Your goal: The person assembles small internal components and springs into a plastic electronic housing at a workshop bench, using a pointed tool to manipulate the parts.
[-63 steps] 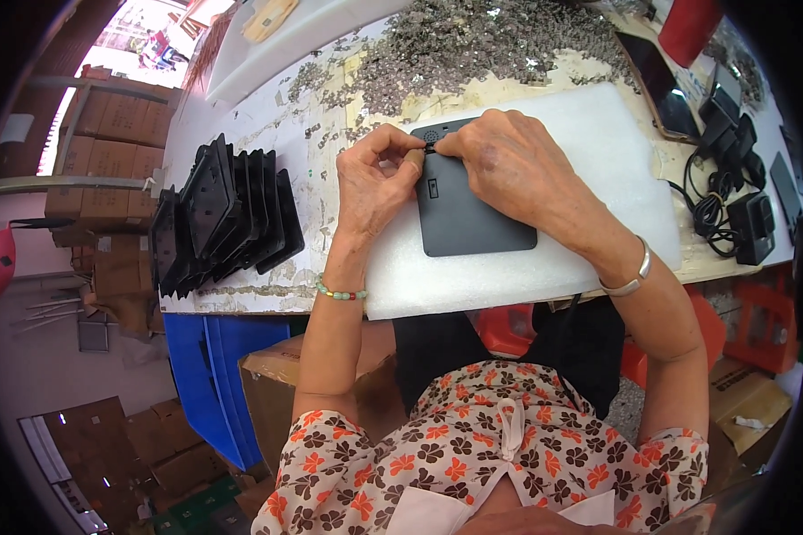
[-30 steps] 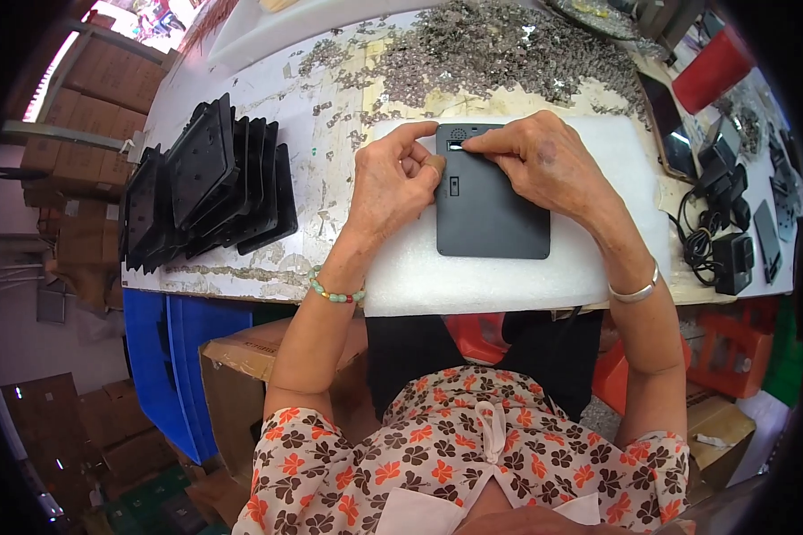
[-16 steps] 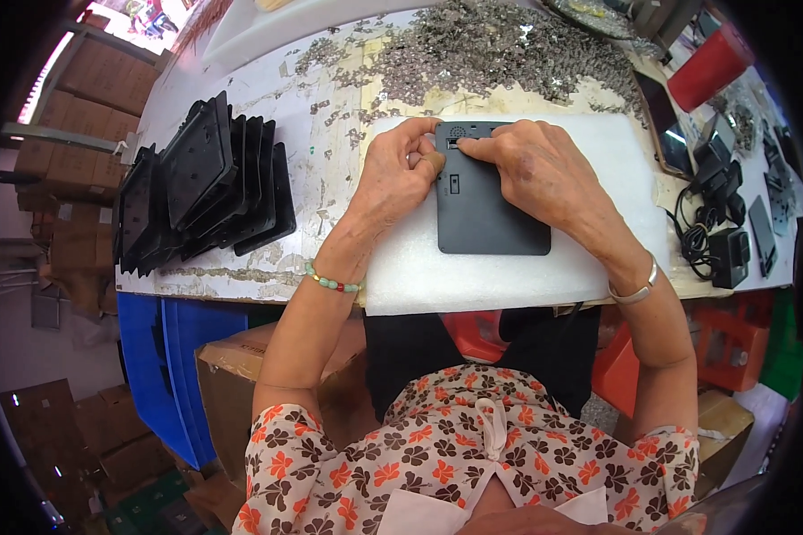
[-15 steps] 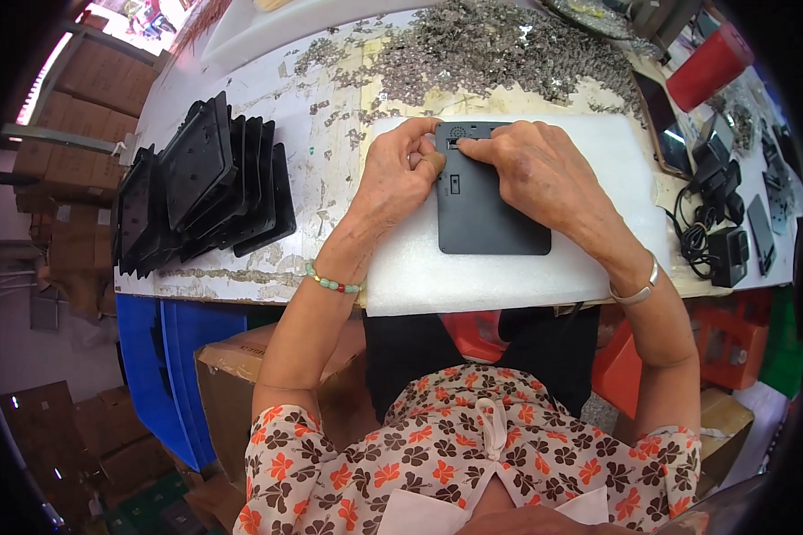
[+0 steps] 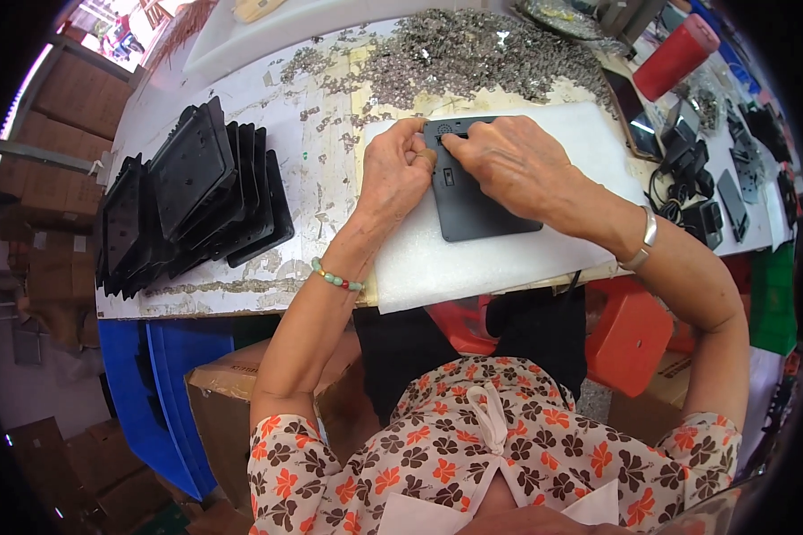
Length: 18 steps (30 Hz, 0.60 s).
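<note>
A flat, dark grey, rectangular plastic panel with rounded corners (image 5: 486, 214) lies on a white foam sheet (image 5: 410, 272) at the middle of the near edge of a white, peeling counter (image 5: 285, 134). Its long axis runs from the counter's near edge toward the far one, the far end tipped slightly left; the round grille (image 5: 444, 130) sits at its far left corner. The left hand (image 5: 394, 169) has its fingers bent at the panel's left edge; whether they clamp it, one cannot tell. The right hand (image 5: 522, 165) sets an index fingertip beside the grille, its other fingers curled; whether they grip anything is hidden. That hand covers the panel's far right corner. Leaning black plastic frames (image 5: 192, 183) crowd the counter's left edge, small silvery metal pieces (image 5: 482, 53) heap toward the far edge, and a red cylinder (image 5: 676, 58) and black power adapters (image 5: 682, 143) occupy the right side.
</note>
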Tool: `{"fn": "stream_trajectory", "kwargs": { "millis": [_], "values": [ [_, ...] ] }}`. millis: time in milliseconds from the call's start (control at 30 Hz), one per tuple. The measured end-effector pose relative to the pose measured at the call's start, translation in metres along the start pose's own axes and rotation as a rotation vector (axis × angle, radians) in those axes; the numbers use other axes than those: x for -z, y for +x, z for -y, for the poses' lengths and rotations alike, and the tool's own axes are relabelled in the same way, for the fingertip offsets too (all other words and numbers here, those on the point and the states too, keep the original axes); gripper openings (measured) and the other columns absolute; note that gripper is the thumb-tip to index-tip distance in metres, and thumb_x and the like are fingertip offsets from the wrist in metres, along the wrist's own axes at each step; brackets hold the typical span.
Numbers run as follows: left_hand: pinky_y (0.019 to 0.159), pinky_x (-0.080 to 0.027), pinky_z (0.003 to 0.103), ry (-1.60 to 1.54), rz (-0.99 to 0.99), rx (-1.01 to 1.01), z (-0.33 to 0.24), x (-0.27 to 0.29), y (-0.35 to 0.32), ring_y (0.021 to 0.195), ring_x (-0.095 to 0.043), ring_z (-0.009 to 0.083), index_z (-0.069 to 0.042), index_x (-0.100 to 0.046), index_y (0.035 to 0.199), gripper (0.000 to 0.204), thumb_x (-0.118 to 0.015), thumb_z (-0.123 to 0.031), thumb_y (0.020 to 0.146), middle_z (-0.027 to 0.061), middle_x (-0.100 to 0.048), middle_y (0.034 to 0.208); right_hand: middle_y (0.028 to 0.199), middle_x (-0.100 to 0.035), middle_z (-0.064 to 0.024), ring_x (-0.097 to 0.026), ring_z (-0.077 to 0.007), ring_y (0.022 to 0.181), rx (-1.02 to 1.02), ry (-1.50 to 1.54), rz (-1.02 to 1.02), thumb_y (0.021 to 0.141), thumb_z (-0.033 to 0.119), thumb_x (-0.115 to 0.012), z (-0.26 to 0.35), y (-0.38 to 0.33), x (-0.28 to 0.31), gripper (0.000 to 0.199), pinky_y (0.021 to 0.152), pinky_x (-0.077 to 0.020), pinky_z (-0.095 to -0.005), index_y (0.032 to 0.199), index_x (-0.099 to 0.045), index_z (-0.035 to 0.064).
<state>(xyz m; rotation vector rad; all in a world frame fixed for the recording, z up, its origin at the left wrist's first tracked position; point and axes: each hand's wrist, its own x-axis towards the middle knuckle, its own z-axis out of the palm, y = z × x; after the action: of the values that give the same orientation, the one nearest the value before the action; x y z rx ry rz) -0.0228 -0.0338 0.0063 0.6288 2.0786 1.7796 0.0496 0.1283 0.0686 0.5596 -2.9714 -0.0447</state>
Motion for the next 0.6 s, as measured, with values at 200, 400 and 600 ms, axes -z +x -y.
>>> {"fn": "stream_trajectory", "kwargs": {
  "millis": [200, 400, 600],
  "values": [
    [0.054, -0.042, 0.023, -0.099, 0.026, 0.126, -0.007, 0.002, 0.000, 0.060, -0.050, 0.0059, 0.011, -0.058, 0.120, 0.041, -0.057, 0.009, 0.080, -0.0002, -0.056, 0.070, 0.081, -0.067, -0.0123, -0.068, -0.0316, 0.073, -0.072, 0.143, -0.084, 0.083, 0.004, -0.058, -0.012, -0.012, -0.021, 0.034, 0.064, -0.0535, -0.0409, 0.115, -0.065, 0.0103],
    [0.053, -0.041, 0.024, 0.063, -0.015, -0.042, 0.006, -0.003, 0.003, 0.059, -0.049, 0.0060, 0.010, -0.060, 0.119, 0.039, -0.056, 0.008, 0.080, -0.0008, -0.055, 0.069, 0.079, -0.067, -0.0134, -0.068, -0.0297, 0.070, 0.004, 0.043, 0.013, 0.084, 0.003, -0.057, -0.009, -0.006, -0.003, 0.035, 0.062, -0.0539, -0.0394, 0.118, -0.066, 0.0051],
    [0.051, -0.040, 0.023, -0.034, -0.052, 0.036, 0.007, -0.002, 0.003, 0.058, -0.050, 0.0051, 0.006, -0.063, 0.116, 0.036, -0.058, 0.005, 0.080, -0.0012, -0.057, 0.066, 0.076, -0.067, -0.0140, -0.068, -0.0292, 0.068, 0.044, -0.061, 0.110, 0.087, 0.005, -0.055, 0.010, 0.001, 0.011, 0.017, 0.060, -0.0544, -0.0396, 0.098, -0.064, -0.0043]
  ]
}}
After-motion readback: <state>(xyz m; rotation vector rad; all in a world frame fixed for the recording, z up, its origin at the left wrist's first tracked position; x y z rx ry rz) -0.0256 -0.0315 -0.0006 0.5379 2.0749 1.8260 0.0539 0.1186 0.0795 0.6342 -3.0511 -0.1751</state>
